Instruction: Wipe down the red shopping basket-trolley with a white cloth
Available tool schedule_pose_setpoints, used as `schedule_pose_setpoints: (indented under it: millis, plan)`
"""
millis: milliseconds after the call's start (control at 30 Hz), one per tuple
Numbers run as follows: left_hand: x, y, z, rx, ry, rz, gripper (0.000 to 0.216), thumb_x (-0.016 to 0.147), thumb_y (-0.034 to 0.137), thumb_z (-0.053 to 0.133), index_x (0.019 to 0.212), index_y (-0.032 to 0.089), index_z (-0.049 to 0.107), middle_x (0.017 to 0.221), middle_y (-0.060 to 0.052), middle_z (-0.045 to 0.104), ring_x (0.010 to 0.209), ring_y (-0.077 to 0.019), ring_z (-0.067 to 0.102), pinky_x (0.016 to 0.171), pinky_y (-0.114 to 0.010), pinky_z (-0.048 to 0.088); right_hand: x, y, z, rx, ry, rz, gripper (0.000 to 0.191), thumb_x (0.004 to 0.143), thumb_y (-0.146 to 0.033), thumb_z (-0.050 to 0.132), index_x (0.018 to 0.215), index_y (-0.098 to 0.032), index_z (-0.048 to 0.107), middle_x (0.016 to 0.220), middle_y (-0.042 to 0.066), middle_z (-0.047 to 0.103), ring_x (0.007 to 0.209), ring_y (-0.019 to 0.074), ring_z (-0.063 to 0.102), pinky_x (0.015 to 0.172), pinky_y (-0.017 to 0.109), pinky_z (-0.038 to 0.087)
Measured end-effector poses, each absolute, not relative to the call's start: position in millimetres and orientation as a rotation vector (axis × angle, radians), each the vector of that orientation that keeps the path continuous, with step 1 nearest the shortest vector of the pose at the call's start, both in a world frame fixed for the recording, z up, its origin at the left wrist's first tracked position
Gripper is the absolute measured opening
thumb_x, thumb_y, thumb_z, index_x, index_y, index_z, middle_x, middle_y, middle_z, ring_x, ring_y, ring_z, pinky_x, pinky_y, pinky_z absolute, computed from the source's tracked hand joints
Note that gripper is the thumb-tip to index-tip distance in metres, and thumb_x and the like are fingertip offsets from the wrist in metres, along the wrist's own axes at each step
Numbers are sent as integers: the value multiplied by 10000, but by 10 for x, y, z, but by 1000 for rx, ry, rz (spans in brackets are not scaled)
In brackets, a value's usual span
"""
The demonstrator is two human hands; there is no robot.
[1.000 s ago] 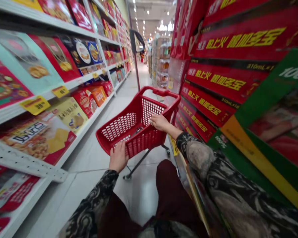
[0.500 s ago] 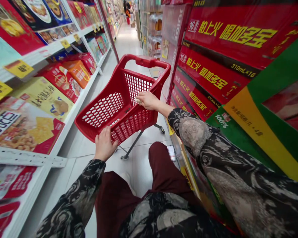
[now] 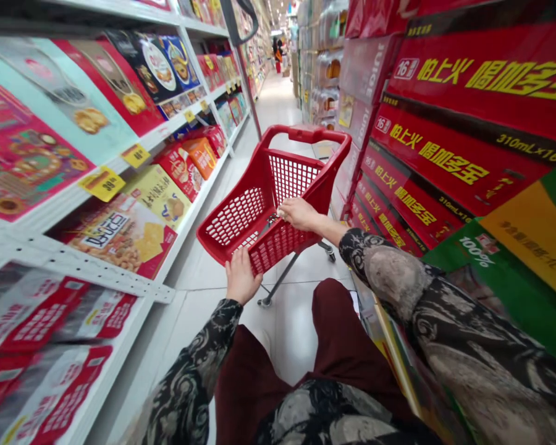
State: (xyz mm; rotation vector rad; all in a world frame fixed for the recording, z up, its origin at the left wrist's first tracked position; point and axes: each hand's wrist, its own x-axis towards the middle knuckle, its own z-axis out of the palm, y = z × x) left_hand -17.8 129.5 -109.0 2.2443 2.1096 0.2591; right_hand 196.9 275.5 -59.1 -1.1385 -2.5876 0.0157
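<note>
A red plastic shopping cart (image 3: 287,245) with perforated sides stands aslant in the aisle in front of me, on thin grey legs with small wheels. Its basket shows a small dark item (image 3: 271,217) on the bottom, too small to name. My left hand (image 3: 241,276) is closed over the rim at the near left corner, fingertips inside and thumb outside. Farther along the near side, my right hand (image 3: 301,214) is curled over the same rim. Something small and white shows at its fingertips; I cannot make out what. The cart's raised handle (image 3: 306,133) is at the far end, untouched.
Left, white shelves (image 3: 185,228) hold boxed snacks with yellow price tags. Close on the right, red drink cartons (image 3: 445,154) and a green carton (image 3: 486,253) are stacked high. A grey pole (image 3: 250,86) rises beside the cart. A distant person (image 3: 277,52) stands down the aisle.
My view has swung left and up, so the cart and both hands sit farther right and lower. Both hands keep their places on the cart's rim.
</note>
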Motion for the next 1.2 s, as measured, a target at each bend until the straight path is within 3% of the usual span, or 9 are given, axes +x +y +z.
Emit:
schedule_pose_setpoints:
  millis: [233, 467, 733, 1033, 1200]
  plan:
    - [-266, 1302, -1057, 2266, 2023, 243, 759, 715, 278, 523, 1371, 50, 219, 1435, -189, 311, 1342, -277, 254, 1073, -485, 253, 1661, 2511, -770, -1004, -2522, 89, 236, 915, -245, 393, 988, -142, 593, 970, 81, 583, 941, 176, 482, 833, 300, 307]
    - [-627, 1250, -1048, 2228, 2152, 30, 657, 744, 230, 493, 1351, 88, 287, 1446, -168, 306, 1367, -276, 197, 1064, -559, 220, 1635, 2581, -803, -1098, -2475, 116, 207, 894, -241, 447, 998, -141, 596, 972, 88, 581, 950, 185, 482, 835, 309, 309]
    - [-795, 1201, -990, 2291, 2147, -27, 455, 821, 281, 436, 1246, 118, 434, 1365, -155, 440, 1321, -271, 307, 1034, -560, 258, 1171, 2244, -942, -978, -2401, 146, 237, 923, -253, 395, 1015, -154, 589, 972, 79, 595, 949, 181, 486, 830, 323, 313]
    - [-882, 1120, -1081, 2264, 2026, 185, 342, 882, 280, 330, 1089, 158, 573, 1180, -108, 611, 1231, -228, 443, 1050, -502, 256, 1239, 2122, -1024, -890, -2381, 192, 275, 891, -244, 460, 1134, -153, 551, 1056, 96, 597, 1014, 199, 490, 915, 373, 290]
    - [-711, 1109, -1169, 2217, 2003, 361, 344, 877, 247, 332, 1105, 161, 574, 1184, -98, 609, 1232, -221, 442, 1040, -488, 280, 1363, 2130, -1034, -898, -2361, 241, 314, 857, -201, 491, 1165, -156, 537, 1094, 91, 592, 1019, 193, 492, 931, 370, 289]
